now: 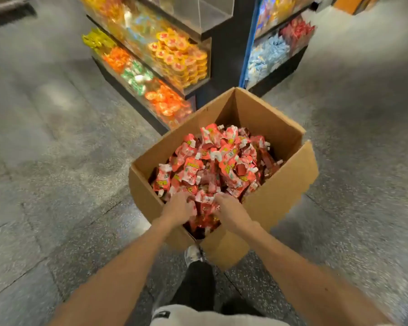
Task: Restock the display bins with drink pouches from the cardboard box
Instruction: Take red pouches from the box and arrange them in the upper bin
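Left hand [178, 208] and right hand [230, 210] in box [280, 201], fingers [186, 203] curled round pouches [222, 161] at near corner.

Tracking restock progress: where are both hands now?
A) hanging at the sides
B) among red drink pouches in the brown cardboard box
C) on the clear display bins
B: left hand and right hand both reach into the red drink pouches in the brown cardboard box.

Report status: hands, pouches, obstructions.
Left hand, right hand both gripping drink pouches at cardboard box near corner. Box heaped full. Display bins just beyond, nothing between.
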Available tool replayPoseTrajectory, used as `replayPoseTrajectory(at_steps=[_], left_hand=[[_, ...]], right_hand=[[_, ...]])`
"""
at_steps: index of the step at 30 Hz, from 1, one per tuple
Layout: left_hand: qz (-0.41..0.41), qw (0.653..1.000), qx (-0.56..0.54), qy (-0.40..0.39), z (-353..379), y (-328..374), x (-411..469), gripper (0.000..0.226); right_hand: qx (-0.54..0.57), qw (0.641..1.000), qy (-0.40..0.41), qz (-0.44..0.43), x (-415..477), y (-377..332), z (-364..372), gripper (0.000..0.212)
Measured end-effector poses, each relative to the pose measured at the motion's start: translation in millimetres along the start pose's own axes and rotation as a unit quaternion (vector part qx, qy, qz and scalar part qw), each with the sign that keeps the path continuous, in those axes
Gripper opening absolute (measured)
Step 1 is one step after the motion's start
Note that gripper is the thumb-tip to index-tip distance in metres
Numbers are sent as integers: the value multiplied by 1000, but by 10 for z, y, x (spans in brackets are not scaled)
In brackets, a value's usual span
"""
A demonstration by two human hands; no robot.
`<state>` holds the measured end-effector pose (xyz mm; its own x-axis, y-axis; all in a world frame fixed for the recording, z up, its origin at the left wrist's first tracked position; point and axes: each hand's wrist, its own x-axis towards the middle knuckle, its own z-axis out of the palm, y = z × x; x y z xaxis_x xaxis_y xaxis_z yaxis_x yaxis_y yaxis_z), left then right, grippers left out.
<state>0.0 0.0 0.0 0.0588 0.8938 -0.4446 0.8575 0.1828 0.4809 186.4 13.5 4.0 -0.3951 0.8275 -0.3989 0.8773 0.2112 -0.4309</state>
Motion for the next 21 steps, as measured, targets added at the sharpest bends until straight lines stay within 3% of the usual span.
replayPoseTrajectory(at_steps=[5, 7, 9, 12, 17, 21], left_hand=[[137, 945, 281, -94, 83, -156, 411, 67], [162, 923, 330, -111, 146, -248, 485, 82], [159, 923, 326, -127, 169, -302, 502, 92], [166, 919, 338, -116, 210, -255, 499, 81], [134, 921, 335, -145, 243, -223, 520, 80], [141, 918, 346, -136, 188, -130, 526, 56]], right_hand=[[-148, 986, -73, -13, 425, 15, 163, 73], [-192, 978, -80, -33, 505, 3, 157, 85], [-209, 972, -98, -35, 568, 17, 128, 90], [-230, 966, -111, -50, 631, 62, 87, 86], [-215, 968, -111, -72, 652, 135, 11, 47], [-199, 967, -138, -84, 683, 178, -60, 39]])
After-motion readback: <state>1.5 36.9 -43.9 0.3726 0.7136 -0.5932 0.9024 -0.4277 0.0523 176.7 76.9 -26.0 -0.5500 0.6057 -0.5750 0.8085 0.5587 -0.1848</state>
